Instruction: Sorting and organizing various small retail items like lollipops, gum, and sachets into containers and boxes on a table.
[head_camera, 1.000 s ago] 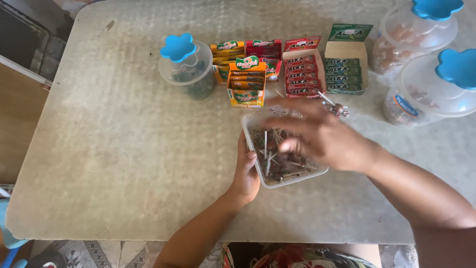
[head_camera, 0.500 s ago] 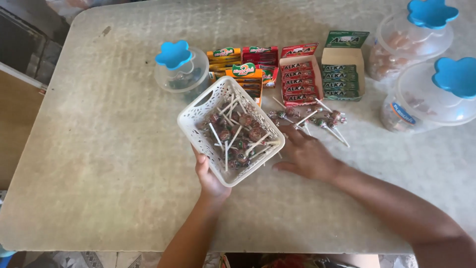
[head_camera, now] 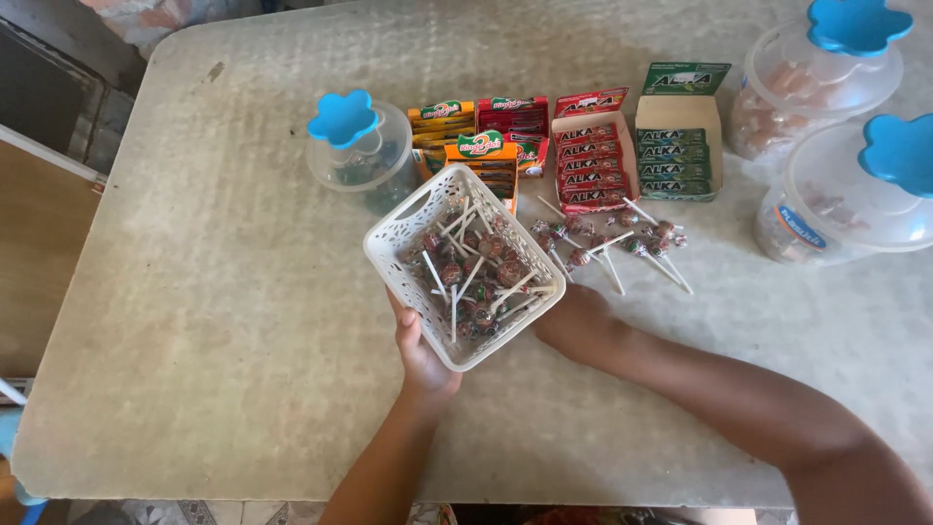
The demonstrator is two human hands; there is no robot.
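- A small sweet stall or home shop, by the look of the goods laid out.
- Open display boxes of gum (head_camera: 595, 160), red and green, stand in a row on a worn, speckled surface (head_camera: 214, 292).
- Clear jars (head_camera: 816, 83) with blue flower-shaped lids hold wrapped sweets.
- A white basket (head_camera: 465, 264) is full of lollipops; more lollipops (head_camera: 607, 238) lie loose beside it.

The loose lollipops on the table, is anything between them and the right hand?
Nothing visible lies between. The right hand rests on the table just below the loose lollipops. The white basket, held by the left hand, sits off to their left.
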